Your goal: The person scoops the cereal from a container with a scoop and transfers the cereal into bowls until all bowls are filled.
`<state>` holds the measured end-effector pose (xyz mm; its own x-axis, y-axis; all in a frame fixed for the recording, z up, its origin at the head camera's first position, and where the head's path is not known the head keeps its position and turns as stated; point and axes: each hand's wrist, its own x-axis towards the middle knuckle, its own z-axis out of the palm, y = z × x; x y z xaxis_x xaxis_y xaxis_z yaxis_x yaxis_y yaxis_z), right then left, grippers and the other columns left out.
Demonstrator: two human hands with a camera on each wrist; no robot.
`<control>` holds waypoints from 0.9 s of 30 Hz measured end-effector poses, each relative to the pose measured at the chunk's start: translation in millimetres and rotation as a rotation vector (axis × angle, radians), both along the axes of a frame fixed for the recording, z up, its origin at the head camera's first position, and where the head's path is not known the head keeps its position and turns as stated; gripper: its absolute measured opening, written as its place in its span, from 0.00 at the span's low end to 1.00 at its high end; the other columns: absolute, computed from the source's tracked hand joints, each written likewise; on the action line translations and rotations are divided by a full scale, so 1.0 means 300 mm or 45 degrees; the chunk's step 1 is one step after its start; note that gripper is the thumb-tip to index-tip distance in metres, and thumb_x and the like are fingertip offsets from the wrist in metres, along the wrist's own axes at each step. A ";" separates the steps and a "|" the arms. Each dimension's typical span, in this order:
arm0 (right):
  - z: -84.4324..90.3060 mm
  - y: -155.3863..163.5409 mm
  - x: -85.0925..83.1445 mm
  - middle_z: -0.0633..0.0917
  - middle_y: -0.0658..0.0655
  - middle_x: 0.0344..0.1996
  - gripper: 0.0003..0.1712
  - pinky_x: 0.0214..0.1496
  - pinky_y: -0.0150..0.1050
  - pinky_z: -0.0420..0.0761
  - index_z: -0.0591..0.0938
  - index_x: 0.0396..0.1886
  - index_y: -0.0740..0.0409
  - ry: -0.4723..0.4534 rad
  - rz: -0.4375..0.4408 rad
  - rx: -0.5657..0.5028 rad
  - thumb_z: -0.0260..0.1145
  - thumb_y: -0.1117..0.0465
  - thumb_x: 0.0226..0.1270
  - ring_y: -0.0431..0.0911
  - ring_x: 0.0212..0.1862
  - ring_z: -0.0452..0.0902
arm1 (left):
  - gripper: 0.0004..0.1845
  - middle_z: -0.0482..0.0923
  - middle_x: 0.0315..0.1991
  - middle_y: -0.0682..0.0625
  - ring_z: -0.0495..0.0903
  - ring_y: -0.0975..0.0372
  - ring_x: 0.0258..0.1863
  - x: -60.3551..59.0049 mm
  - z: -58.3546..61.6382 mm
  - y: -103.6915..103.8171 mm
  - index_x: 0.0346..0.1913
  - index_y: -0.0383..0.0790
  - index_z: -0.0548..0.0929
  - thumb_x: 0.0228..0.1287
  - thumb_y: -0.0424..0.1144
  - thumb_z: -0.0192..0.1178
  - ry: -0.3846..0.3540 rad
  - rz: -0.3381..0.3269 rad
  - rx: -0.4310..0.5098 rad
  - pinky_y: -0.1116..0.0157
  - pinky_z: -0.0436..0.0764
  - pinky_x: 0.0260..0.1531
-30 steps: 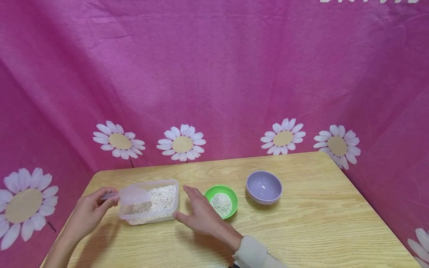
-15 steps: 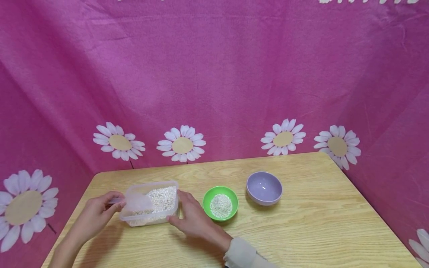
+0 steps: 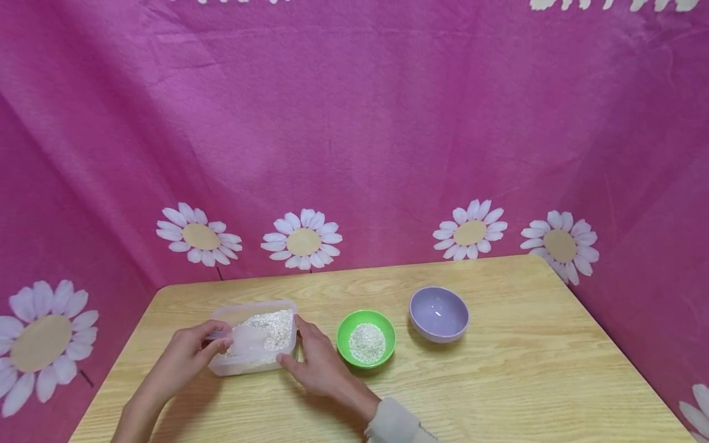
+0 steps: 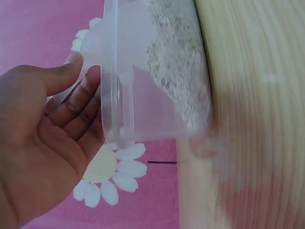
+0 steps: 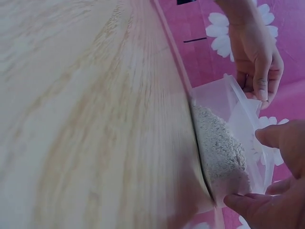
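Note:
A clear plastic container (image 3: 249, 367) holds oats (image 3: 279, 325), heaped toward its right end. My left hand (image 3: 188, 358) pinches the handle of a translucent scoop (image 3: 249, 341) between thumb and fingers. The scoop's head lies inside the container, over the oats. At the container's right end, my right hand (image 3: 319, 363) grips it, thumb at the front and fingers along the end wall. In the right wrist view, the right thumb (image 5: 272, 135) is at the rim and the fingers (image 5: 243, 204) reach the wall. Seen from the left wrist, the oats slope inside the clear wall.
Right of the container stands a green bowl (image 3: 344, 344) with a mound of oats in it. Farther right and slightly back is an empty purple bowl (image 3: 439, 315). Everything stands on a wooden table (image 3: 526, 351), with a pink flowered cloth (image 3: 354, 135) hanging behind it.
My right hand has moved left from beside the green bowl onto the container's end. My left hand has pushed the scoop rightward and deeper into the container.

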<state>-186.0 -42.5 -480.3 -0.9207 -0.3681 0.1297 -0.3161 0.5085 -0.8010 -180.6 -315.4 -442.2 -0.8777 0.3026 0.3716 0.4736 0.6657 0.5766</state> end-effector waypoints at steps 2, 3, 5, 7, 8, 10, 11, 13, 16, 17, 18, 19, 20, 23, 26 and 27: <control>-0.002 -0.005 0.002 0.73 0.65 0.78 0.47 0.82 0.53 0.68 0.62 0.83 0.67 -0.017 -0.003 -0.019 0.71 0.51 0.75 0.58 0.79 0.70 | 0.06 0.87 0.29 0.54 0.78 0.75 0.28 0.001 -0.004 0.010 0.44 0.34 0.86 0.68 0.24 0.69 -0.024 0.004 0.009 0.71 0.77 0.26; -0.002 -0.007 0.004 0.73 0.65 0.78 0.47 0.82 0.53 0.68 0.62 0.83 0.67 -0.023 -0.002 -0.027 0.71 0.51 0.75 0.58 0.79 0.69 | 0.06 0.87 0.29 0.54 0.78 0.75 0.28 0.001 -0.004 0.015 0.44 0.34 0.86 0.68 0.24 0.69 -0.042 0.013 0.016 0.71 0.77 0.26; -0.001 -0.010 0.005 0.73 0.65 0.78 0.48 0.82 0.53 0.68 0.62 0.83 0.67 -0.031 0.000 -0.035 0.72 0.51 0.75 0.58 0.79 0.69 | 0.06 0.88 0.30 0.54 0.78 0.75 0.28 0.002 -0.004 0.025 0.45 0.35 0.86 0.69 0.25 0.69 -0.088 0.043 0.028 0.71 0.77 0.27; 0.002 -0.010 0.006 0.73 0.65 0.78 0.48 0.82 0.54 0.68 0.62 0.83 0.67 -0.034 -0.004 -0.040 0.72 0.51 0.75 0.58 0.79 0.69 | 0.05 0.88 0.31 0.53 0.79 0.75 0.29 0.000 -0.002 0.036 0.45 0.35 0.86 0.69 0.25 0.68 -0.130 0.061 0.044 0.70 0.78 0.28; 0.004 -0.010 0.005 0.73 0.65 0.78 0.48 0.82 0.54 0.68 0.63 0.83 0.67 -0.031 -0.008 -0.040 0.72 0.51 0.74 0.59 0.79 0.69 | 0.05 0.89 0.31 0.52 0.80 0.74 0.30 -0.003 -0.002 0.042 0.45 0.35 0.86 0.70 0.26 0.68 -0.155 0.068 0.052 0.70 0.79 0.29; 0.006 -0.008 0.004 0.73 0.65 0.78 0.48 0.82 0.54 0.68 0.63 0.83 0.67 -0.025 -0.015 -0.035 0.72 0.50 0.74 0.59 0.79 0.70 | 0.05 0.89 0.31 0.52 0.82 0.72 0.30 -0.008 -0.002 0.056 0.46 0.35 0.86 0.71 0.27 0.68 -0.195 0.074 0.063 0.70 0.81 0.30; 0.007 -0.007 0.002 0.73 0.65 0.78 0.48 0.82 0.54 0.69 0.63 0.83 0.67 -0.025 -0.016 -0.034 0.72 0.51 0.74 0.59 0.79 0.70 | 0.05 0.89 0.31 0.52 0.83 0.71 0.30 -0.010 -0.003 0.062 0.47 0.34 0.86 0.71 0.28 0.68 -0.217 0.078 0.070 0.70 0.81 0.31; 0.005 -0.005 0.000 0.74 0.66 0.77 0.47 0.82 0.53 0.69 0.63 0.83 0.68 -0.017 -0.011 -0.033 0.72 0.51 0.74 0.58 0.79 0.70 | 0.06 0.89 0.32 0.51 0.84 0.70 0.31 -0.012 -0.006 0.072 0.48 0.34 0.87 0.72 0.29 0.68 -0.263 0.098 0.082 0.70 0.83 0.33; -0.001 -0.003 -0.001 0.74 0.66 0.77 0.47 0.81 0.52 0.69 0.63 0.83 0.68 -0.012 -0.003 -0.023 0.72 0.51 0.74 0.58 0.78 0.71 | 0.06 0.89 0.32 0.51 0.84 0.69 0.31 -0.010 -0.011 0.080 0.48 0.34 0.87 0.72 0.30 0.69 -0.295 0.125 0.089 0.70 0.83 0.33; -0.003 -0.003 -0.001 0.75 0.66 0.77 0.47 0.81 0.52 0.69 0.63 0.83 0.68 -0.007 -0.002 -0.019 0.72 0.51 0.74 0.58 0.78 0.71 | 0.06 0.89 0.32 0.51 0.84 0.69 0.31 -0.010 -0.012 0.080 0.48 0.34 0.87 0.72 0.29 0.68 -0.292 0.129 0.091 0.70 0.83 0.33; -0.004 -0.002 -0.001 0.75 0.66 0.77 0.47 0.81 0.52 0.69 0.63 0.83 0.68 -0.005 -0.004 -0.019 0.72 0.51 0.74 0.58 0.78 0.72 | 0.06 0.89 0.32 0.51 0.84 0.70 0.32 -0.011 -0.014 0.079 0.48 0.34 0.87 0.72 0.29 0.68 -0.285 0.126 0.090 0.70 0.83 0.33; -0.005 -0.002 -0.001 0.75 0.66 0.77 0.47 0.81 0.52 0.69 0.63 0.82 0.68 -0.004 -0.006 -0.019 0.72 0.51 0.74 0.58 0.78 0.72 | 0.06 0.89 0.33 0.51 0.84 0.70 0.32 -0.012 -0.014 0.077 0.48 0.33 0.87 0.72 0.29 0.68 -0.274 0.118 0.090 0.70 0.83 0.33; -0.006 -0.001 -0.001 0.75 0.66 0.77 0.47 0.81 0.53 0.69 0.63 0.82 0.68 -0.005 -0.007 -0.021 0.72 0.51 0.74 0.58 0.78 0.72 | 0.06 0.89 0.33 0.51 0.84 0.70 0.31 -0.013 -0.014 0.075 0.48 0.33 0.87 0.71 0.29 0.68 -0.260 0.108 0.086 0.70 0.82 0.33; -0.004 0.000 -0.002 0.74 0.66 0.77 0.47 0.81 0.53 0.69 0.63 0.83 0.67 -0.012 -0.005 -0.025 0.72 0.51 0.74 0.58 0.78 0.71 | 0.06 0.89 0.33 0.50 0.84 0.71 0.32 -0.017 -0.011 0.065 0.48 0.33 0.87 0.71 0.28 0.68 -0.237 0.085 0.082 0.70 0.82 0.32; 0.002 0.002 -0.002 0.74 0.66 0.77 0.47 0.82 0.53 0.69 0.63 0.83 0.66 -0.015 -0.002 -0.027 0.72 0.50 0.74 0.58 0.79 0.70 | 0.06 0.90 0.33 0.50 0.84 0.71 0.32 -0.017 -0.002 0.053 0.48 0.34 0.87 0.72 0.28 0.68 -0.228 0.086 0.078 0.70 0.82 0.32; 0.005 0.003 -0.002 0.74 0.66 0.77 0.47 0.82 0.53 0.69 0.63 0.83 0.66 -0.014 -0.002 -0.026 0.72 0.50 0.74 0.58 0.79 0.70 | 0.06 0.90 0.34 0.50 0.85 0.71 0.32 -0.017 0.001 0.048 0.49 0.34 0.87 0.72 0.28 0.67 -0.226 0.091 0.078 0.70 0.82 0.32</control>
<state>-186.6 -41.5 -478.8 -0.9226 -0.3642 0.1272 -0.3068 0.4926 -0.8144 -185.6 -300.9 -442.0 -0.9495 0.2186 0.2250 0.3137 0.6552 0.6872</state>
